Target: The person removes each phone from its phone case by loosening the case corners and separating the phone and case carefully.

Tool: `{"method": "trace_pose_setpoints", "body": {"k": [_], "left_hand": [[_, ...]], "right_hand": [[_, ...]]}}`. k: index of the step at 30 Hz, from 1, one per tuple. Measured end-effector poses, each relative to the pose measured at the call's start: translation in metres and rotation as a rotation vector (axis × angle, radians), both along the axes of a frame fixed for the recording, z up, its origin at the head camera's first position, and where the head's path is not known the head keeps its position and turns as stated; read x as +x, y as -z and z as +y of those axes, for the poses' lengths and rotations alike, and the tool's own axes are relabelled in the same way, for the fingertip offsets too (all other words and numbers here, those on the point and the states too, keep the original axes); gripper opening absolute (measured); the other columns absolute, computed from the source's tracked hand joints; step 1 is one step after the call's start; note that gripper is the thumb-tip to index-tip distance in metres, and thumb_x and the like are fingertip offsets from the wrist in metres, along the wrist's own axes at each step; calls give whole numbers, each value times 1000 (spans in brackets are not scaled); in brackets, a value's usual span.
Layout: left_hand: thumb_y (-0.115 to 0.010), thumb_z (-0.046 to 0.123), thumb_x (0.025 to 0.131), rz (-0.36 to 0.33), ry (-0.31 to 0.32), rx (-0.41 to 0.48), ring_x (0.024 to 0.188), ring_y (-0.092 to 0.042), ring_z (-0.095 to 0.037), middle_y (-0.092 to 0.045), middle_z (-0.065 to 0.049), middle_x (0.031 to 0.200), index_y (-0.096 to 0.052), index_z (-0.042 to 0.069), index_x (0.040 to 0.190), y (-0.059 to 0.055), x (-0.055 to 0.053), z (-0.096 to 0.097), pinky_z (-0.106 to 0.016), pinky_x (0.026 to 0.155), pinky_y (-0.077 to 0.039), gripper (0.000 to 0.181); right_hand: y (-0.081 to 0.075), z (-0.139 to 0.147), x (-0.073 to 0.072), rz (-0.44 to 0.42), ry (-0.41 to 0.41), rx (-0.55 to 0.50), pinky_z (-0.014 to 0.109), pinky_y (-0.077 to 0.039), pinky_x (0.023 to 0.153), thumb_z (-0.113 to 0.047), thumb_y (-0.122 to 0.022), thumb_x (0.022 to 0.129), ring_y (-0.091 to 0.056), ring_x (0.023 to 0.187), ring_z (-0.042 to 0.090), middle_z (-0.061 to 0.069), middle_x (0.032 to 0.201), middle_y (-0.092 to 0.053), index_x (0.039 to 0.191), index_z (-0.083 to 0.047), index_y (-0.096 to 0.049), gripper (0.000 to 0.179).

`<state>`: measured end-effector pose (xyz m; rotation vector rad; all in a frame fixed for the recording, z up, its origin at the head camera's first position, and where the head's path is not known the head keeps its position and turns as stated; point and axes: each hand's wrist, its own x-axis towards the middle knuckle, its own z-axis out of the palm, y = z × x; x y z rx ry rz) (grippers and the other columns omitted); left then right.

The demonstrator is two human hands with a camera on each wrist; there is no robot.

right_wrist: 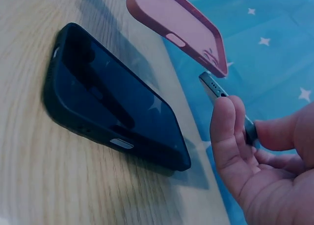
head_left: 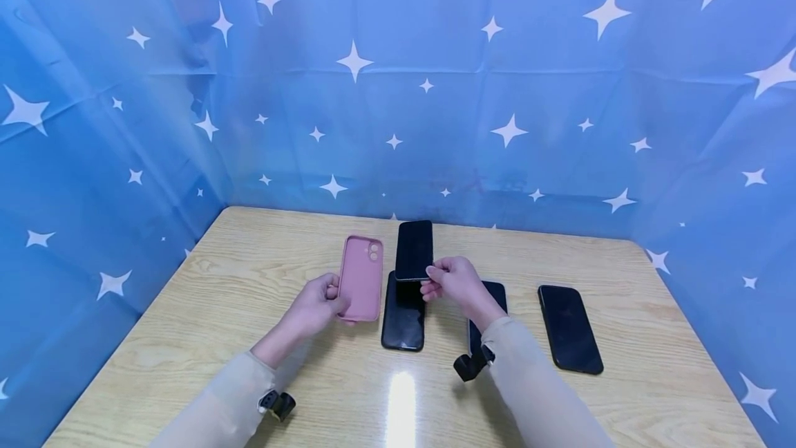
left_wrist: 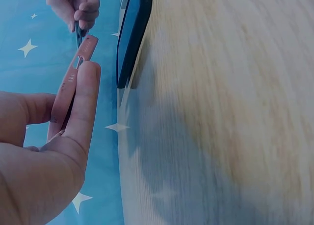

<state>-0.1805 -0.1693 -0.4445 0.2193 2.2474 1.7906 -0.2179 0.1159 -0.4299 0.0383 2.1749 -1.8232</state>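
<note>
My left hand point(head_left: 316, 304) grips a pink phone case point(head_left: 361, 278) by its lower left edge, its hollow inside facing me. In the right wrist view the pink case point(right_wrist: 179, 19) shows its raised rim and nothing inside it. My right hand point(head_left: 457, 283) pinches a black-screened phone point(head_left: 414, 251) at its lower right corner, between thumb and fingers. This phone is raised above the table, just right of the case and apart from it. Beneath it lies a phone in a dark case point(head_left: 403, 320), screen up, its upper end partly covered from the head view.
Another phone point(head_left: 495, 292) lies under my right forearm, partly hidden. Farther right rests a black phone point(head_left: 571, 329), screen up. The wooden table point(head_left: 261, 247) ends at a blue star-patterned curtain point(head_left: 423, 109). A small black camera sits on each wrist.
</note>
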Motion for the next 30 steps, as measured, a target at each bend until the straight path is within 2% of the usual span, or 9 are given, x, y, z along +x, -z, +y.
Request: {"method": "trace_pose_setpoints", "body": {"k": [11, 19, 22, 28, 30], "left_hand": [[-55, -4, 98, 8, 21, -30, 74, -75, -35, -74, -24, 94, -51, -15, 115, 2, 5, -2, -37, 79, -65, 20], [-52, -7, 98, 2, 38, 0, 75, -75, -39, -73, -26, 96, -50, -16, 116, 5, 4, -3, -39, 76, -66, 20], [-53, -7, 98, 4, 35, -11, 75, -75, -39, -73, -25, 95, -50, -16, 115, 5, 3, -3, -40, 75, -66, 20], [-52, -6, 98, 1, 39, -9, 75, -75, -37, -73, -27, 97, -50, -15, 115, 6, 3, -3, -43, 74, -66, 19], [-52, -7, 98, 6, 45, -3, 75, -75, -37, -73, -28, 98, -50, -15, 114, 6, 2, -4, -42, 74, -66, 18]], "right_hand": [[4, -9, -20, -82, 46, 21, 31, -65, 73, -3, -48, 108, -69, 70, 15, 16, 89, -70, 114, 14, -58, 21], [10, -10, -33, -130, 61, 12, 31, -65, 72, -2, -47, 108, -68, 66, 13, 14, 87, -68, 125, 16, -53, 25], [13, -11, -37, -137, 71, 14, 30, -65, 72, -1, -47, 108, -68, 67, 13, 15, 87, -68, 127, 16, -51, 26], [17, -13, -44, -119, 80, 44, 27, -63, 68, 0, -47, 107, -66, 66, 13, 13, 82, -67, 117, 17, -56, 21], [18, -13, -46, -111, 85, 56, 27, -63, 67, 0, -47, 107, -65, 66, 12, 12, 81, -66, 119, 17, -56, 22]]}}
